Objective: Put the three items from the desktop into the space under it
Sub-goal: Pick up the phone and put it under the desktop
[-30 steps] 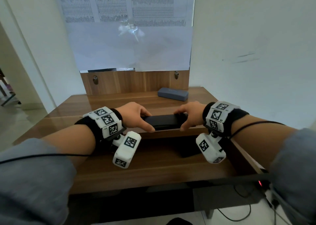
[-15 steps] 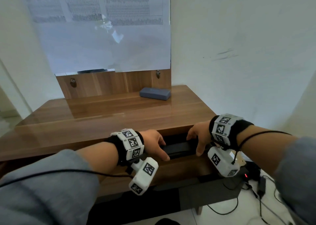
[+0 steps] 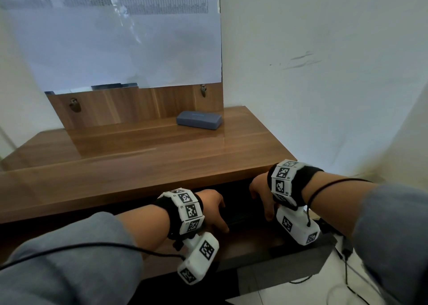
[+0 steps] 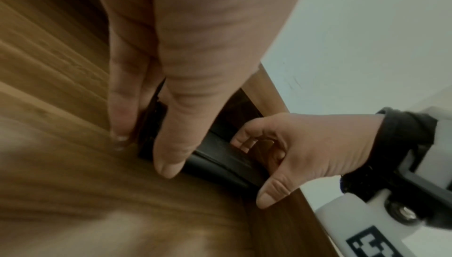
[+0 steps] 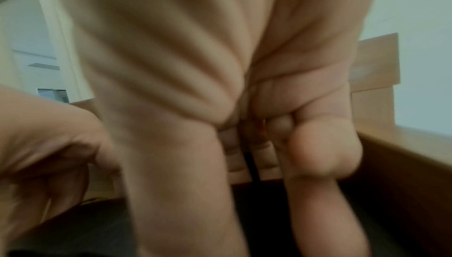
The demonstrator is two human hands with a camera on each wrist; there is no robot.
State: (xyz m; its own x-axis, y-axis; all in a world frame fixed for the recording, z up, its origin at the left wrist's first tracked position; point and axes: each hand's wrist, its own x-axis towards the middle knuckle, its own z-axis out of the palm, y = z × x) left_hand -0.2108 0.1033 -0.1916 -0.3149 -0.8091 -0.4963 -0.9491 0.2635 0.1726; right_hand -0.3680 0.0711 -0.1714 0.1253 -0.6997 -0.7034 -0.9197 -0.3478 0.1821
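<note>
A long black box (image 3: pixel 240 216) lies low in the dark space under the wooden desktop (image 3: pixel 139 165), just above the lower shelf (image 3: pixel 250 242). My left hand (image 3: pixel 213 209) pinches its left end between thumb and fingers (image 4: pixel 119 126). My right hand (image 3: pixel 261 195) grips the right end, fingers curled over the top and thumb in front (image 4: pixel 305 151). The left wrist view shows the black box (image 4: pixel 220 156) against the shelf wood. A grey-blue case (image 3: pixel 199 119) lies on the desktop at the back right. No third item is in view.
A wooden back panel (image 3: pixel 129 105) with a paper sheet above it closes off the desk's rear. A white wall (image 3: pixel 324 84) runs close along the right side. Cables and an adapter (image 3: pixel 345 251) lie on the floor at the right, beside a grey block (image 3: pixel 289 270) under the shelf.
Both hands have carried the black box down from the desktop's front edge into the space beneath it. The grey-blue case has not moved.
</note>
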